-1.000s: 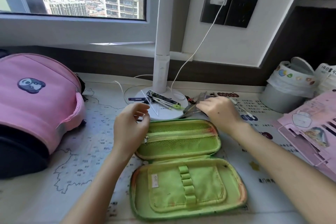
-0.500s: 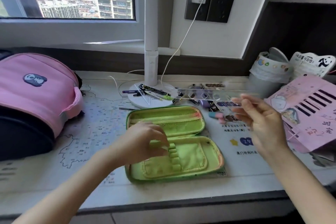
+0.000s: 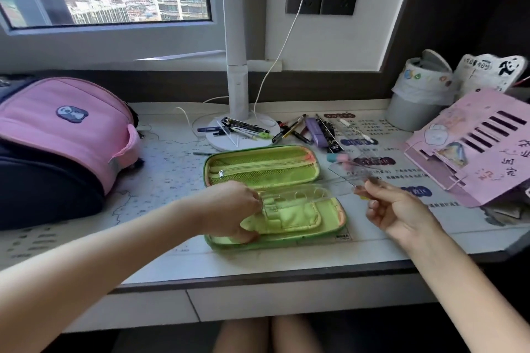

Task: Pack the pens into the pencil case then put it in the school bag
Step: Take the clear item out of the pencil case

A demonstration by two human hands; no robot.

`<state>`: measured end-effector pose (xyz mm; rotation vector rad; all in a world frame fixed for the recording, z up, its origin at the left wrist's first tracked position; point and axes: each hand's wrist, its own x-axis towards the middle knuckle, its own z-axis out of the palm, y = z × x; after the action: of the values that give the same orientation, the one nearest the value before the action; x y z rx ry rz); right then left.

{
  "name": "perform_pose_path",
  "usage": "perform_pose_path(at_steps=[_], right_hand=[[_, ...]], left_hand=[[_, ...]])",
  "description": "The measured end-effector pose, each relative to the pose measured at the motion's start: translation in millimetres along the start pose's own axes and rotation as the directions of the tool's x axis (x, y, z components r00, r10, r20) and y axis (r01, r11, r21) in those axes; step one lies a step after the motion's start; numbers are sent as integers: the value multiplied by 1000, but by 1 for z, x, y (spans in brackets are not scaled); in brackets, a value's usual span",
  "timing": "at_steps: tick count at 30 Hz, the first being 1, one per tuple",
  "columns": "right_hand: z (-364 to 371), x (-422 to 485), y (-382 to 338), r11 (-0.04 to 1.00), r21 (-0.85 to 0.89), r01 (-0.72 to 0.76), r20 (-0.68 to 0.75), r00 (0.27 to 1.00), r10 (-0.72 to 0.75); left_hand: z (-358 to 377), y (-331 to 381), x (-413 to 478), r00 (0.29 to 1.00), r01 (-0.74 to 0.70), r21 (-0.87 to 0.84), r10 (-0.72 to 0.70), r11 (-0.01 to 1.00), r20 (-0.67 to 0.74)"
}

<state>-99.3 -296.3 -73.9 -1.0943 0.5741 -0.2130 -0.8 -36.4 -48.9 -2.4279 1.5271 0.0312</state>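
A green pencil case (image 3: 262,169) lies open on the desk. My left hand (image 3: 229,210) grips the inner pocket flap of its near half, lifting it. My right hand (image 3: 393,206) pinches a clear plastic ruler (image 3: 321,193), whose far end reaches over the near half of the case toward the lifted flap. Several pens (image 3: 295,130) lie scattered behind the case, some on the white lamp base (image 3: 220,143). The pink and navy school bag (image 3: 57,146) lies on the desk at the left.
A white lamp post (image 3: 236,37) rises behind the case with a white cable (image 3: 275,60) plugged into the wall socket. A grey bin with a white liner (image 3: 415,100) and a pink book stand (image 3: 473,146) crowd the right. The desk edge runs below my arms.
My right hand lifted the clear ruler from the pile behind the case and brought it down over the case. My left hand moved from the case's far edge to the near half's pocket.
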Motion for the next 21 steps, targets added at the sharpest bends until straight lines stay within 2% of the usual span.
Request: perform_pose_path(at_steps=[1,3,5,7,9,10,12,14,16,19,21], right_hand=[[-1,-2,0,1000,14,-6,10,1000,6],[-2,-8,1,999,41,12,17,1000,-13],[-2,-14,2,994,36,105,-40,994,-104],[4,-22,4,969,-38,245,-120,961,-248],[17,-29,10,929,-161,333,-115,929,-353],[24,-32,15,915,-230,331,-77,931,-357],[40,-37,26,862,-401,309,45,947,-318],[46,-36,33,746,-572,341,146,937,-317],[44,-30,29,694,-636,337,179,939,-292],[28,-20,12,723,-644,251,227,965,-133],[14,-16,-1,674,-700,236,238,967,-91]], left_hand=[[-1,-1,-3,1000,-9,-71,7,997,-27],[2,-11,-10,992,26,-334,-65,942,-108],[10,-22,-12,947,107,-580,-260,808,-188],[16,-25,-9,872,180,-730,-450,659,-191],[21,-22,-1,809,224,-798,-563,559,-168],[24,-20,3,776,234,-820,-608,522,-165],[27,-16,8,689,235,-834,-691,499,-220],[30,-13,10,626,222,-832,-729,508,-277],[34,-12,10,610,212,-837,-738,504,-290],[37,-13,11,594,195,-848,-747,493,-298],[38,-13,11,590,182,-850,-747,494,-308]])
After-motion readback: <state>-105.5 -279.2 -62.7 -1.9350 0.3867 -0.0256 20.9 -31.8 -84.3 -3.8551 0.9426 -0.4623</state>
